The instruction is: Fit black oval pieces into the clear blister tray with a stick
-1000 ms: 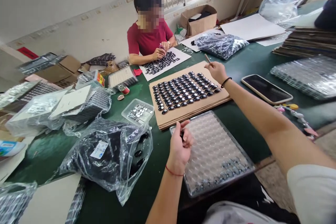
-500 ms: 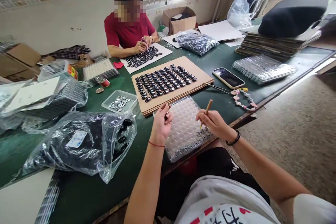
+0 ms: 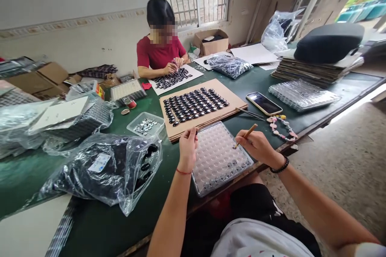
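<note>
My right hand (image 3: 256, 146) is closed around a slim wooden stick (image 3: 249, 131), slanted down over the clear plastic tray (image 3: 212, 142). A small dark piece (image 3: 234, 147) shows at the stick's lower tip. The tray has rows of round pockets, and small shiny pieces (image 3: 232, 164) sit in those along its near and right edges. My left hand (image 3: 188, 148) is closed in a pinch at the tray's far left corner. Something small and dark shows at its fingertips; its kind is unclear. Beyond the tray, rows of glossy black oval pieces (image 3: 196, 104) lie on stacked brown cardboard (image 3: 238, 98).
A clear box (image 3: 159, 130) of small metal parts and a plastic bag (image 3: 114, 168) of black pieces lie left. Tweezers (image 3: 250, 114), a phone (image 3: 263, 103) and a beaded bracelet (image 3: 282, 128) lie right. Across the table, a person in red (image 3: 158, 54) handles black pieces.
The stick's tip has lifted from the tray's near right pockets toward its right middle, and a dark piece now shows on it. My left hand stays pinched. The camera view has shifted.
</note>
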Tool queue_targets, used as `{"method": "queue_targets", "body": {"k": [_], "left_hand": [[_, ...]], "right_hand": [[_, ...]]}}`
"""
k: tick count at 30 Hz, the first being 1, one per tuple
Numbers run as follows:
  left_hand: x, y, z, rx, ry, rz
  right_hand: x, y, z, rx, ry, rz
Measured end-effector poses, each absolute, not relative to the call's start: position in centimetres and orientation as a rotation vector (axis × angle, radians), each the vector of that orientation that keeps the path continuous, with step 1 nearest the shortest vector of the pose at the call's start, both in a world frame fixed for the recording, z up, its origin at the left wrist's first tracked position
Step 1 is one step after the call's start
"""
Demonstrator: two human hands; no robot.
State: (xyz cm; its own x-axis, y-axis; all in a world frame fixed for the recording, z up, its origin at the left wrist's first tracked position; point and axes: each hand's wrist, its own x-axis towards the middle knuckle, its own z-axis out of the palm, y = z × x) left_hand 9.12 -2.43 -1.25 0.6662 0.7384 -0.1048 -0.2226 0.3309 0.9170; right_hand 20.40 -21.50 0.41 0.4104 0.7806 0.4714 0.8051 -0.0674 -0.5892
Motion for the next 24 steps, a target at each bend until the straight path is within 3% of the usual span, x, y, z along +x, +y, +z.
{"method": "queue_targets", "body": {"k": [7, 15, 24], "left_hand": [[8.5, -3.2, -0.5, 1.747, 0.638, 0.675], [8.3, -3.1, -0.8, 2.304, 0.763, 0.554], [8.4, -2.4, -1.0, 2.254, 0.815, 0.529]], "right_hand": [[22.8, -13.4, 2.5, -1.611, -1.708, 0.005], [23.1, -10.0, 0.2, -1.405, -1.904, 0.056], [22.8, -10.9, -0.4, -1.438, -1.774, 0.047]]}}
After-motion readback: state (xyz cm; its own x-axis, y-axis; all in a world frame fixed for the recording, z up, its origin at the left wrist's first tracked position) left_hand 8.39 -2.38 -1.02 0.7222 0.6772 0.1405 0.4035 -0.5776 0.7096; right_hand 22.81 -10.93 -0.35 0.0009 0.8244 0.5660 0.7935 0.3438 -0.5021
